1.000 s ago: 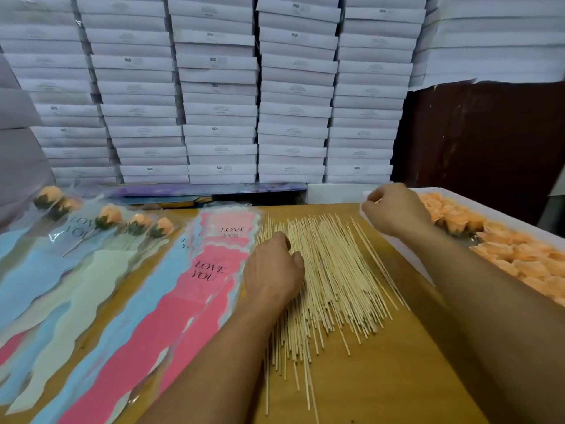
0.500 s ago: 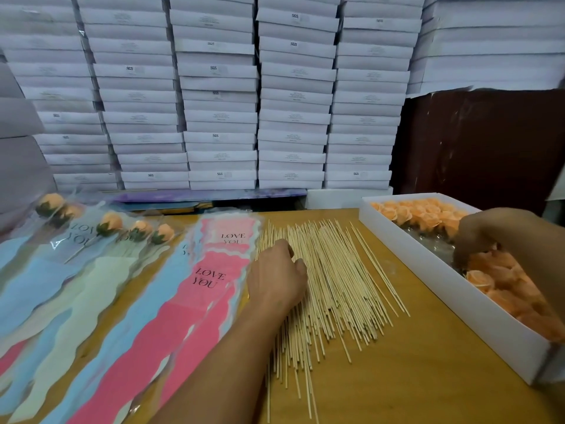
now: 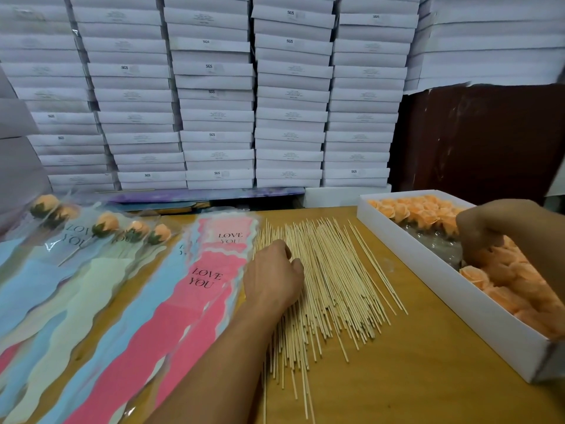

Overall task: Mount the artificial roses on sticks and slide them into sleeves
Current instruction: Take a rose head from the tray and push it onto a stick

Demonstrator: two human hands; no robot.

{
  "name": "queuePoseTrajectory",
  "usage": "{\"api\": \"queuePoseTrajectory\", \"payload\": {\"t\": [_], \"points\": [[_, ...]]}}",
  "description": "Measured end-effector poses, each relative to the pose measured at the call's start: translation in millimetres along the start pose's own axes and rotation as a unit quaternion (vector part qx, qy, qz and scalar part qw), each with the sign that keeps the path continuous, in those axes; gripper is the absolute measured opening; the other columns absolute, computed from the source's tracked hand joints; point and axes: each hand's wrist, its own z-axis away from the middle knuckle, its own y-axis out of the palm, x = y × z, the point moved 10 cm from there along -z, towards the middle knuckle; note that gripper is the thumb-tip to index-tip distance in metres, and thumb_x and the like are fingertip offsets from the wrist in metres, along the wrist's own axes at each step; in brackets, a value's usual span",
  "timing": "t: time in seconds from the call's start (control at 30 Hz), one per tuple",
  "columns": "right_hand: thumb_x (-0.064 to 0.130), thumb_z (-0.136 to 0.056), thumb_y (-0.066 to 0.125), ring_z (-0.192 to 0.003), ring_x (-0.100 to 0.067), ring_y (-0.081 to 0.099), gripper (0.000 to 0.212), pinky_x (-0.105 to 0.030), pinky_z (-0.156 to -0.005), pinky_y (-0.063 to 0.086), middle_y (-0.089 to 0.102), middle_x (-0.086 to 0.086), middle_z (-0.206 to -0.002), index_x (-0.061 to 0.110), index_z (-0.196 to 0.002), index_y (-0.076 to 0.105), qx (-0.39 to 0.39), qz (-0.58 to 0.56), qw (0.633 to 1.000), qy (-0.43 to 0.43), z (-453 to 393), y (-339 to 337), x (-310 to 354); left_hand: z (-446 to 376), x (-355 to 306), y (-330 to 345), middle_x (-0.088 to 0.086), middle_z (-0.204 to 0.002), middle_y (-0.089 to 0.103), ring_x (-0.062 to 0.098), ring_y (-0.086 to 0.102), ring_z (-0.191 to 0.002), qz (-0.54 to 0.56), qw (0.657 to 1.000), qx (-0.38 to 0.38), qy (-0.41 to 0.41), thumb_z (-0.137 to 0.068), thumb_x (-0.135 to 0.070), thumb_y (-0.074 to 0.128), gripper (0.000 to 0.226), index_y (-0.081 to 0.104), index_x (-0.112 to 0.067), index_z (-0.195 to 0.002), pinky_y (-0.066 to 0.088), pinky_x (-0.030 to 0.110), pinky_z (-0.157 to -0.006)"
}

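White box (image 3: 428, 272) holds orange roses (image 3: 422, 211); right hand (image 3: 489, 228) reaches in.

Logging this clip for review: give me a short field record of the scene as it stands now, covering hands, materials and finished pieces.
left hand: left hand rests on the pile of wooden sticks, fingers curled down onto them; whether one is gripped cannot be told
right hand: right hand reaches into the white box among the peach roses; grip hidden
empty sleeves: pink LOVE YOU sleeves left of the sticks
finished pieces: sleeved roses at far left
surface: wooden table
background: stacked white cartons
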Motion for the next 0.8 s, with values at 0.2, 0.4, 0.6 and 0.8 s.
{"api": "queuePoseTrajectory", "payload": {"t": [0.2, 0.4, 0.6, 0.8], "points": [[0.032, -0.078, 0.084, -0.054, -0.011, 0.064, 0.024, -0.017, -0.039, 0.042, 0.072, -0.002, -0.071, 0.012, -0.084, 0.072, 0.020, -0.191, 0.981, -0.003, 12.1, -27.3, -22.1, 0.3, -1.9, -1.9, 0.001, -0.096, 0.068, 0.023, 0.063, -0.087, 0.021, 1.000, -0.005, 0.006, -0.094, -0.035, 0.058, 0.023, 0.061, -0.018, -0.108, 0.055, 0.040, -0.078], [0.036, -0.084, 0.073, -0.052, -0.018, 0.053, 0.032, -0.024, -0.042, 0.037, 0.067, -0.006, -0.059, 0.005, -0.076, 0.076, -0.092, -0.352, 0.924, -0.121, 47.4, -86.2, 34.6, 7.2, -24.7, -11.0, -0.008, -0.079, 0.064, 0.007, 0.062, -0.074, 0.205, 0.976, 0.000, 0.080, -0.092, -0.036, 0.068, 0.028, 0.062, -0.023, -0.116, 0.055, 0.032, -0.073], [0.040, -0.081, 0.073, -0.050, -0.011, 0.054, 0.029, -0.022, -0.042, 0.039, 0.068, 0.002, -0.060, 0.013, -0.070, 0.075, -0.131, -0.438, 0.862, -0.218, 97.4, -94.7, 127.3, 12.4, -36.3, -11.0, -0.016, -0.107, 0.064, -0.002, 0.061, -0.093, 0.258, 0.959, 0.031, 0.111, -0.081, -0.044, 0.078, 0.072, 0.046, -0.030, -0.144, 0.054, 0.021, -0.079], [0.035, -0.080, 0.069, -0.055, -0.017, 0.045, 0.028, -0.030, -0.052, 0.033, 0.053, -0.001, -0.061, 0.012, -0.068, 0.061, -0.165, -0.477, 0.831, -0.231, 111.0, -88.4, 175.8, 12.2, -41.3, -9.0, -0.011, -0.098, 0.070, 0.005, 0.065, -0.089, 0.256, 0.957, 0.037, 0.129, -0.081, -0.034, 0.079, 0.043, 0.066, -0.023, -0.121, 0.056, 0.035, -0.083]]}}
